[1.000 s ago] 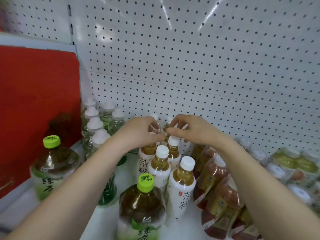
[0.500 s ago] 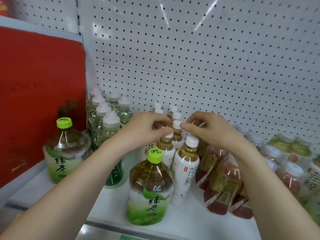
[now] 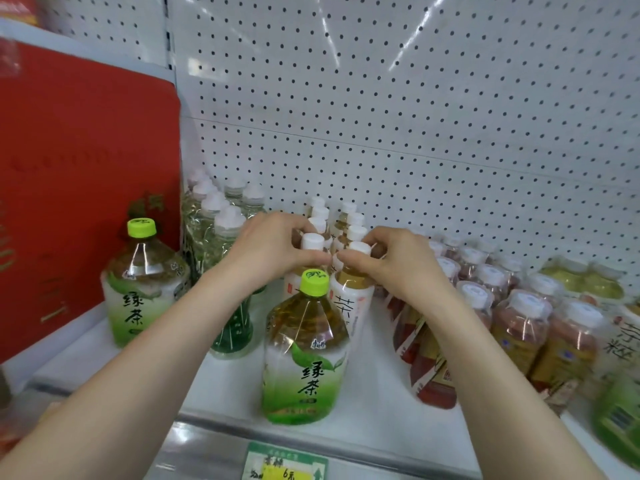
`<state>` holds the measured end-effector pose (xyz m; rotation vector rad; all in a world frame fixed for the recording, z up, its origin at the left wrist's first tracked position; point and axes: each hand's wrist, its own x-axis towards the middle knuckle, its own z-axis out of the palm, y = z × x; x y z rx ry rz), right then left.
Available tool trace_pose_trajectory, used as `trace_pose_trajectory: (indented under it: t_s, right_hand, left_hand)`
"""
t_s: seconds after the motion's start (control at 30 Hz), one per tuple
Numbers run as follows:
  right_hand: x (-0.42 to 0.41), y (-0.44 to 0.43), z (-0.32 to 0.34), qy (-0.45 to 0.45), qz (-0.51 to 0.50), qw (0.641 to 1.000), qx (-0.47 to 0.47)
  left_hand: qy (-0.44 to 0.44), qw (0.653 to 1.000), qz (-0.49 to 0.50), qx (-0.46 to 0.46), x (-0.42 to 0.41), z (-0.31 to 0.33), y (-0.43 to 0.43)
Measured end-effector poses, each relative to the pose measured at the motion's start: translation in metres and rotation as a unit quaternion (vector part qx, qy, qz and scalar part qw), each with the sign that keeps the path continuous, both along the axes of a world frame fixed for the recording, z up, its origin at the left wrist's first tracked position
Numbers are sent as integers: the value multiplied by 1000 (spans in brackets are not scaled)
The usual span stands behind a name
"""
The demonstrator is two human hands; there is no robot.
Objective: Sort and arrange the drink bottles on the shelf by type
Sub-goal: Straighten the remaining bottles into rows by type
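Honestly, the shelf (image 3: 374, 407) was crowded: two rows of white-capped tea bottles (image 3: 349, 303) at its middle, a big green-tea bottle (image 3: 304, 355) just in front. My left hand (image 3: 273, 251) and right hand (image 3: 398, 265) each pinched a front bottle's neck; any jerk, I judged, could topple neighbours or knock the big one off the edge.

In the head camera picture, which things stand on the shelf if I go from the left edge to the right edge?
Red box → left green tea bottle → clear white-capped bottles → front green tea bottle → white-label tea bottle → red-label bottles.
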<state>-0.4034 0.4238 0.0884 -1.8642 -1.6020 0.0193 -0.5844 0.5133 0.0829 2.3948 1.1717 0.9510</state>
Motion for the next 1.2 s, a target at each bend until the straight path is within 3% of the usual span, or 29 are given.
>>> trace_pose_trajectory:
  t_s: [0.17, 0.47, 0.7, 0.77, 0.9, 1.0, 1.1, 1.2]
  right_hand:
    - [2, -2, 5, -33, 58, 997, -30]
    - [1, -4, 2, -67, 61, 996, -7]
    - [0, -7, -9, -63, 45, 997, 20]
    - [-3, -10, -17, -57, 27, 996, 62]
    - [-23, -35, -40, -55, 44, 968, 241]
    - [-48, -51, -68, 29, 108, 981, 157]
    - [-62, -57, -91, 23, 110, 992, 59]
    - [-67, -59, -92, 78, 109, 991, 31]
  left_hand:
    - [-64, 989, -107, -81, -14, -7, 7]
    - [-132, 991, -27, -27, -5, -20, -4]
    - [-159, 984, -62, -58, -11, -31, -13]
    - [-203, 977, -58, -26, -19, -41, -25]
    - [-302, 946, 36, 113, -53, -67, -46]
    - [-319, 941, 78, 79, -74, -89, -42]
    - [-310, 945, 89, 48, -83, -103, -38]
    - [-305, 939, 145, 57, -91, -114, -37]
